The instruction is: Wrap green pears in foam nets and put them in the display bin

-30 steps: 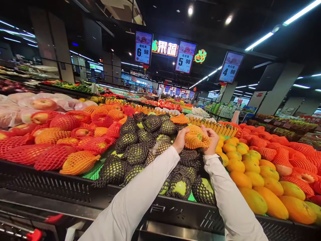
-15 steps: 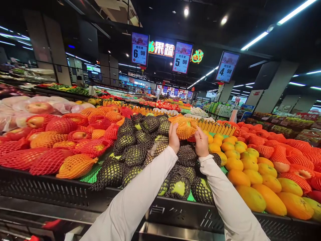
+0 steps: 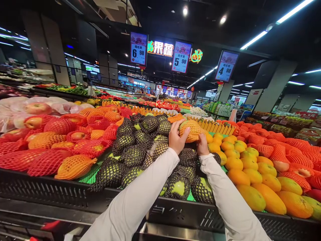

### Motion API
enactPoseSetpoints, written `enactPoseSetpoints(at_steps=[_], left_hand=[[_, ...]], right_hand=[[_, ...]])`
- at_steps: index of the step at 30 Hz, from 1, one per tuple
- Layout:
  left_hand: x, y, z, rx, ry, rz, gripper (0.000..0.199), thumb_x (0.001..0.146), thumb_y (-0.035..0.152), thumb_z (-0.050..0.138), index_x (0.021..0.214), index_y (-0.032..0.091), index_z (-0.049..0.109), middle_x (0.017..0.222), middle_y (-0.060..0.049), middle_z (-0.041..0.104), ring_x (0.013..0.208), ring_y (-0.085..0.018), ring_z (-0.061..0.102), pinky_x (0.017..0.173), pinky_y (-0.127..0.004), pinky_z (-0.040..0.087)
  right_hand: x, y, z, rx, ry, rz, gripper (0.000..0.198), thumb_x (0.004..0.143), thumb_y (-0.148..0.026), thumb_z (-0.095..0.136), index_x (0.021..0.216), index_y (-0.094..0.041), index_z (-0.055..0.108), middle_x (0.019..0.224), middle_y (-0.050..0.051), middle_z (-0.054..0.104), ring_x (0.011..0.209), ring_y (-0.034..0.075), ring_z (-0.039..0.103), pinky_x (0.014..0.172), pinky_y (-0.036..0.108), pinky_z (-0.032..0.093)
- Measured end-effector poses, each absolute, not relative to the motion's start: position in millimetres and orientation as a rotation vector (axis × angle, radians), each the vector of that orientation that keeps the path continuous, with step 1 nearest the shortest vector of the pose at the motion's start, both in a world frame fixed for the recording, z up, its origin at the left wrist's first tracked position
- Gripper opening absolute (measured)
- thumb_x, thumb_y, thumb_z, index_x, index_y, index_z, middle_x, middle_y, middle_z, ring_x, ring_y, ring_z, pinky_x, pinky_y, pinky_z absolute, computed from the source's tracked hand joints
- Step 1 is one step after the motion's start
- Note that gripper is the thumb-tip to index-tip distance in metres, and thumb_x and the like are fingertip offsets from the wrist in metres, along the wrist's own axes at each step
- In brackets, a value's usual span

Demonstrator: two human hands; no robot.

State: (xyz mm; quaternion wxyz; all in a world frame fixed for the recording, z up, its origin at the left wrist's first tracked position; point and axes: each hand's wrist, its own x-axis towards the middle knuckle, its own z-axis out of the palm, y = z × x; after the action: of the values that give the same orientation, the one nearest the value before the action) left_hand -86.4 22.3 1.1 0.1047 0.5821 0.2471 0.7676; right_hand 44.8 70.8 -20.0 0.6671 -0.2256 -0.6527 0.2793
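Both hands hold a round fruit in an orange foam net above the middle of the stand. My left hand is wrapped round its left side, thumb across the front and fingers over the top. A bit of bare greenish-yellow skin shows there; I cannot tell the kind of fruit. At the right end, my right hand has its fingers closed on the net's edge. Below and to the left lie green apples in black foam nets. Another orange net lies just behind my left hand.
Red-netted apples fill the left of the stand, and bare oranges the right. Beyond them lie more red-netted fruits. A black crate edge runs along the front. Price signs hang overhead.
My left hand has shifted from the fruit's left side to a grip over it, thumb in front. The fruit has turned, moved slightly right, and shows some bare skin.
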Motion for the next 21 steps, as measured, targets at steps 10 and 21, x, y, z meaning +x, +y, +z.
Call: enactPoseSetpoints(at_steps=[10,21], left_hand=[[-84,20,7,1.657,0.758,2.374,0.02,0.092,0.035,0.056,0.081,0.02,0.048,0.085,-0.003,0.05,0.083,-0.017,0.05,0.079,-0.026,0.039],[-84,34,5,1.241,0.566,2.155,0.04,0.084,0.055,0.063,0.078,0.019,0.046,0.07,0.002,0.048,0.065,-0.011,0.047,0.064,-0.023,0.037]], right_hand=[[37,54,-6,-0.542,-1.534,0.585,0.077,0.059,-0.066,0.072,0.117,-0.017,0.055,0.114,0.014,0.061,0.11,0.032,0.058,0.104,0.047,0.044],[47,53,-3,-0.465,-1.732,0.386,0.055,0.07,-0.052,0.071,0.112,-0.019,0.058,0.109,0.008,0.064,0.1,0.026,0.061,0.093,0.038,0.048]])
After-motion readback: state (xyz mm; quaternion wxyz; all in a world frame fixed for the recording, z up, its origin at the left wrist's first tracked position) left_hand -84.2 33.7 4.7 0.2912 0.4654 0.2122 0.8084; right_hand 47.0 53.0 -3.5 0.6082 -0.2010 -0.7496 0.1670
